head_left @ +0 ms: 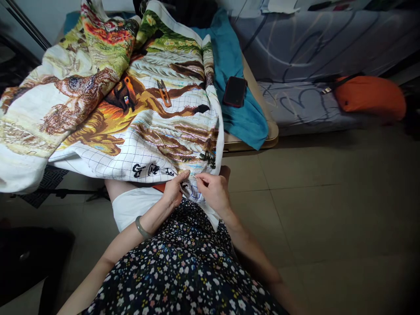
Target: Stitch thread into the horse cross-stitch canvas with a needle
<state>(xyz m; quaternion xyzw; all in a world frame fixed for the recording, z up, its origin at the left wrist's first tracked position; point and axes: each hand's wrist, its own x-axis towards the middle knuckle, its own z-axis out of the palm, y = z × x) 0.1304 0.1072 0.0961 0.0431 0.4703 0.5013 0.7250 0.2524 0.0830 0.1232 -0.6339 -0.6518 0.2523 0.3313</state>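
A large cross-stitch cloth [131, 109] with horses stitched in brown, orange and green is spread over a table and hangs down onto my lap. My left hand [173, 190] pinches the cloth's lower edge, fingers closed on the fabric. My right hand [213, 190] sits close beside it, fingers pinched together at the same edge; whether it holds a needle is too small to see. A green bangle [141, 228] is on my left wrist. Small orange thread snips [164, 92] lie on the cloth.
A dark phone [235, 91] lies on a teal cloth [241, 118] at the table's right edge. Beyond it is a bed with a grey sheet [311, 48] and an orange bag [370, 97]. Tiled floor [328, 197] spreads to the right. A dark object [29, 258] is at lower left.
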